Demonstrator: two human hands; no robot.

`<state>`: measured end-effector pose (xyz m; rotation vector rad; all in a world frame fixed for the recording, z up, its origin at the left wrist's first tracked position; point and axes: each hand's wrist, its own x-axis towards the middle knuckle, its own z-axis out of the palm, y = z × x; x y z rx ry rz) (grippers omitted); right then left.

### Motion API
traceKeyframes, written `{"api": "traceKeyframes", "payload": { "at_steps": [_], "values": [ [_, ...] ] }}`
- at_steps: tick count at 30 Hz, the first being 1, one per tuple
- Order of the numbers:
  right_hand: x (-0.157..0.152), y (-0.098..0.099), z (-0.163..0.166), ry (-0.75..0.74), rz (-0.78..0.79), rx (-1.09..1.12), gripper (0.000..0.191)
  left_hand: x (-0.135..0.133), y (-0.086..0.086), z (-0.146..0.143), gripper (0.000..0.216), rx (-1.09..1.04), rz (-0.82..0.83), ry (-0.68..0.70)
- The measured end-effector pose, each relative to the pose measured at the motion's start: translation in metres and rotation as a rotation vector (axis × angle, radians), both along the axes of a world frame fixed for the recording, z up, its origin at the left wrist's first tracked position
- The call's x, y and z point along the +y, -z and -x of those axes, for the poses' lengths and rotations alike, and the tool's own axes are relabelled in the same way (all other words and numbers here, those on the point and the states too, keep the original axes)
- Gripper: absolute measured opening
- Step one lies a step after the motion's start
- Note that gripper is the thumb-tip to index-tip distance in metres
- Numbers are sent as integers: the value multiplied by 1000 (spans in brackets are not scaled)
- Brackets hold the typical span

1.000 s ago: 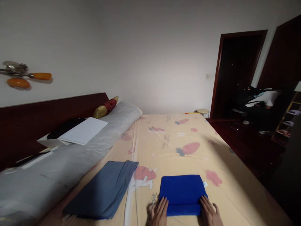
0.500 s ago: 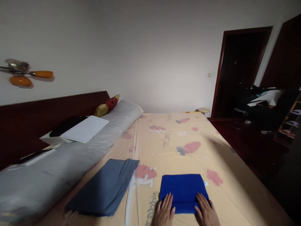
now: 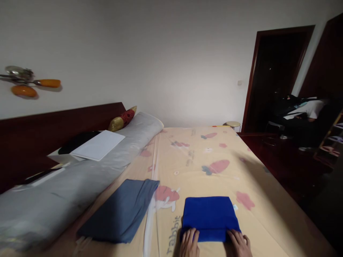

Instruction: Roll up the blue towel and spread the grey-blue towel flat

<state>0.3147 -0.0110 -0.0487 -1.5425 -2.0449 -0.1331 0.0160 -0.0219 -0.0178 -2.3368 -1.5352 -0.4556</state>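
A folded blue cloth (image 3: pixel 210 215) lies flat on the bed near me, with a crease running across its front part. At its near left corner is my left hand (image 3: pixel 190 243), fingers bent over the edge and closed on the fabric. My right hand (image 3: pixel 239 243) has its fingers curled on the near right corner in the same way. Both thumbs are mostly hidden. To the left, a folded grey-blue cloth (image 3: pixel 122 212) rests on the sheet, apart from both hands.
The bed has a yellow patterned sheet (image 3: pixel 198 185). A long grey bolster (image 3: pixel 88 185) runs along the headboard (image 3: pixel 61 119), with a white flat box (image 3: pixel 99 145) on top. A stool (image 3: pixel 233 124) stands past the far edge. A person (image 3: pixel 308 109) sits bent over at the right.
Both hands have drawn back from lying flat on the blue cloth to its near corners, and their fingers have curled over the edge. The view has shifted slightly.
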Motion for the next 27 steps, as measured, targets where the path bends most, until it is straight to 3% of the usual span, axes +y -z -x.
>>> {"api": "traceKeyframes", "payload": {
  "at_steps": [4,7,13,17,19,22,25,27],
  "values": [
    [-7,5,2,37,-34,73,47,-2,0,7,76,-69,127,-5],
    [-2,-3,7,50,-9,102,42,3,-6,-1,69,-143,223,-65],
    [22,-37,5,-2,289,139,43,19,-35,-18,58,-243,479,-256],
    [29,-41,-1,-29,392,85,46,26,-42,-18,57,-233,575,-276],
    [29,-38,6,12,343,40,46,27,-34,-23,55,-203,558,-316],
    [28,-37,33,16,223,40,44,30,-10,-45,54,-182,398,-311],
    [28,-41,59,-153,201,45,49,32,12,-69,52,-175,187,-124],
    [29,-43,61,-252,153,6,50,31,15,-70,51,-150,65,8]
  ]
}}
